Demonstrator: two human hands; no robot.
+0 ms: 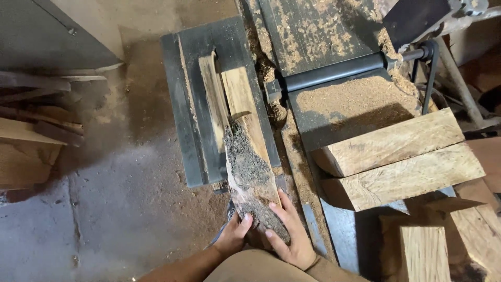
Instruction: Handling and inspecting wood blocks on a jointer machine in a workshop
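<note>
A: Where is the wood now, and who holds it?

B: The rough slab with bark [249, 169] lies along the dark saw table [180, 104], and its near end hangs over the near edge of the table, toward the person. The left hand [234, 236] and the right hand [292, 235] are both on this near end.

A: How are the fingers?

B: The left fingers [244, 221] are curled and press the left side of the slab end; they are half closed, and I cannot see the thumb. The right fingers [277, 214] lie long and almost flat on the right side and the top, spread a little, not wrapped around. So both hands clamp the piece from two sides; it is more a push than a full grip.

A: How should one do this step well?

B: In my opinion, the slab must stay straight with the pale offcut strips [229, 99] ahead of it, and flat on the table. The hands should remain at the near end, away from the cut line, with equal pressure from both sides, because the bark side is uneven and may rock.

A: What is around?

B: On the right, two sawn blocks [396, 159] lie on the sawdust-covered bed, near a black roller [334, 70]. The concrete floor [104, 209] is on the left.
</note>
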